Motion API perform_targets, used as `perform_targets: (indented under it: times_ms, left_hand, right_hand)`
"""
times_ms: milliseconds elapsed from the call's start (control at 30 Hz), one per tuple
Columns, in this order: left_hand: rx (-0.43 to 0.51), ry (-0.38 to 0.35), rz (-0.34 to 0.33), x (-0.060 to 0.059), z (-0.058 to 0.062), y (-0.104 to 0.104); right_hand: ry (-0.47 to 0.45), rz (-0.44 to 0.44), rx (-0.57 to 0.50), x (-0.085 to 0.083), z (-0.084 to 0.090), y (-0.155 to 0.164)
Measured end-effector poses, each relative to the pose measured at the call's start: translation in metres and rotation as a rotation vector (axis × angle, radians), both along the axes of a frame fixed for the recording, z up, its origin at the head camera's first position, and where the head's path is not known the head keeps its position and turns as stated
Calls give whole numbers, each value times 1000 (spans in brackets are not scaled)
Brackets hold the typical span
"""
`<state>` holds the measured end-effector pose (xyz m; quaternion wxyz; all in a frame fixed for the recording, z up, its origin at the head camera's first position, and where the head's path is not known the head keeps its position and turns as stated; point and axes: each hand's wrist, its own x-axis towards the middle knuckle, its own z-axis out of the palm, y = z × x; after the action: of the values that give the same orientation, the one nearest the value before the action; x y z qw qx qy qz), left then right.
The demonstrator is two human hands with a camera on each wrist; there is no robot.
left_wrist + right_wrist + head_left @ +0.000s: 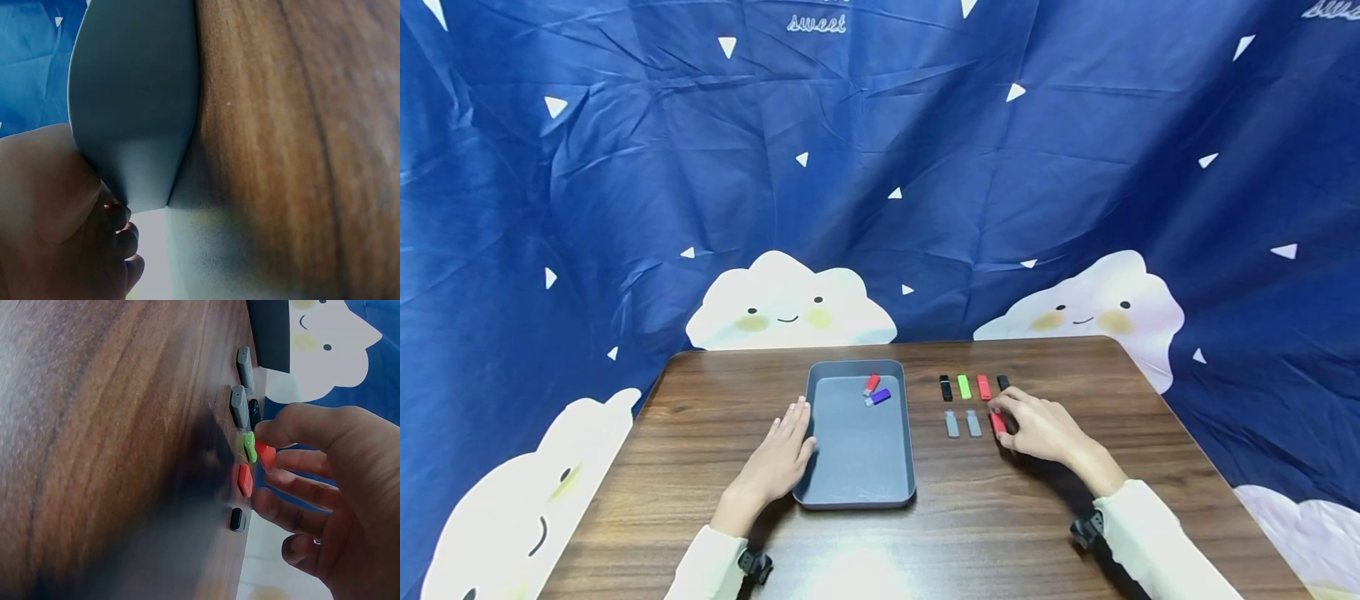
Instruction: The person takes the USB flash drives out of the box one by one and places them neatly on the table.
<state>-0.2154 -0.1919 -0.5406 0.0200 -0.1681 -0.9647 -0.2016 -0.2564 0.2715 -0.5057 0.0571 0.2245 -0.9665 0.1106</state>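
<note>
My right hand (1037,425) pinches a red USB stick (997,422) between thumb and fingers; in the right wrist view that red stick (267,456) looks raised off the table. Just left of it lie two grey USB sticks (952,423). Behind them is a row with a black (946,387), a green (965,387), a red (983,387) and another black USB stick (1003,382), close to my fingers. With fingers straight, my left hand (778,454) rests against the left wall of a grey tray (912,467). Inside the tray lie a red USB stick (872,383) and a purple one (877,398).
Everything stands on a brown wooden table (700,433). A blue cloth (925,167) with white clouds and triangles hangs behind the table's back edge. Each wrist wears a small black camera (756,566).
</note>
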Motion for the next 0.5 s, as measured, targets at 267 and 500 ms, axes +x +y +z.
perform_targets:
  times_ms: [267,500]
  left_hand:
    - [-2,6,-7,2,1,1]
    - [33,21,-21,3,4,1]
  right_hand:
    - [-2,1,6,-1,-6,-1]
    - [-6,-8,10,-3,-8,-1]
